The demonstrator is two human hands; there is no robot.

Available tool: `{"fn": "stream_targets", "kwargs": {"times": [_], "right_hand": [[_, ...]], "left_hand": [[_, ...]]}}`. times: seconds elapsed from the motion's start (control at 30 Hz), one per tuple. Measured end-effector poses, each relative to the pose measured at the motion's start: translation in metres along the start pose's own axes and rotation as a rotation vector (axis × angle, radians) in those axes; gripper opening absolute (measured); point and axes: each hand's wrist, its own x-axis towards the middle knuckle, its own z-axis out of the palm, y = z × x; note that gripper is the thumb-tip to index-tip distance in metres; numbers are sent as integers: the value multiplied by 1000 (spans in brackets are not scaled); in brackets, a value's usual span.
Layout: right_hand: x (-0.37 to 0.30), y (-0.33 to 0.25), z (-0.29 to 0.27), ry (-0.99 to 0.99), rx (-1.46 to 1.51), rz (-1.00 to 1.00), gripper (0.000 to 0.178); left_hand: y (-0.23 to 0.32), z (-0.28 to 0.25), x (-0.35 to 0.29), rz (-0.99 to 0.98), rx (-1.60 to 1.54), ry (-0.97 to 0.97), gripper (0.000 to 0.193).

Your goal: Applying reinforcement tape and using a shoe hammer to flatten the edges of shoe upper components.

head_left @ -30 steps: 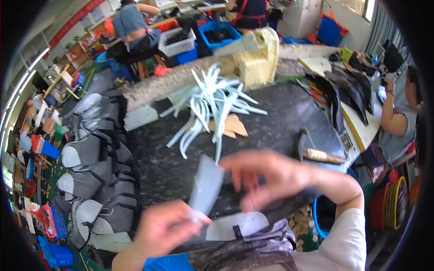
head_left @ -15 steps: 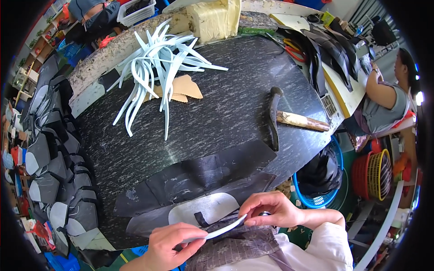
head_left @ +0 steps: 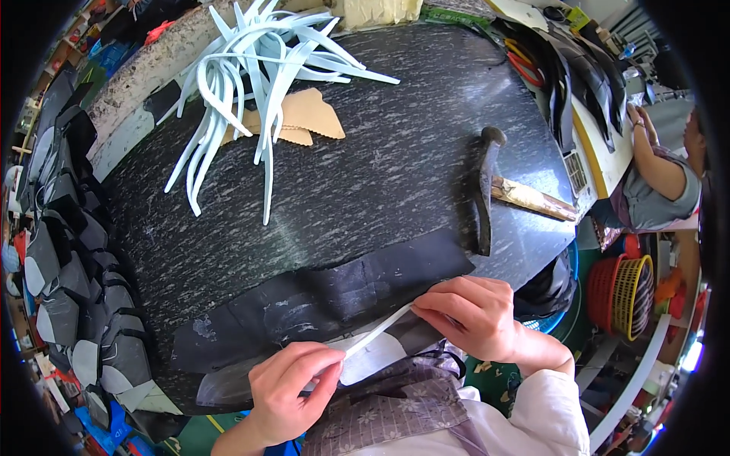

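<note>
A narrow white strip (head_left: 378, 331) is stretched between my hands, one end pinched in the fingers of my left hand (head_left: 293, 389), the other in those of my right hand (head_left: 475, 315). Beneath it, along the table's near edge, lies a dark flat piece with a pale patch (head_left: 374, 360), partly covered by my hands. Just beyond spreads a wide black sheet (head_left: 327, 292) with creases and scuffs. A hammer (head_left: 532, 199) with a worn wooden handle rests on the table to the right, beyond my right hand.
A tangle of pale strips (head_left: 266, 68) lies at the far left on tan card pieces (head_left: 313, 114). Stacked black and grey pieces (head_left: 68, 281) line the left edge. Far right, a co-worker (head_left: 661, 175) sits beside black pieces (head_left: 597, 72). Baskets (head_left: 633, 296) stand on the right.
Both hands have moved up and forward with the strip, away from my lap and over the pale patch. The strip now looks straighter. The whole view has shifted slightly.
</note>
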Motion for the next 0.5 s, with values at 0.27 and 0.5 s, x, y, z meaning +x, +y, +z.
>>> {"fn": "stream_targets", "kwargs": {"times": [0.27,0.5], "right_hand": [[9,8,-4,-116,74,84,15],[17,8,0,-111,-22,-31,20]], "left_hand": [[-3,-2,0,-85,-41,-11,22],[-3,-5,0,-117,-57,-21,21]]}}
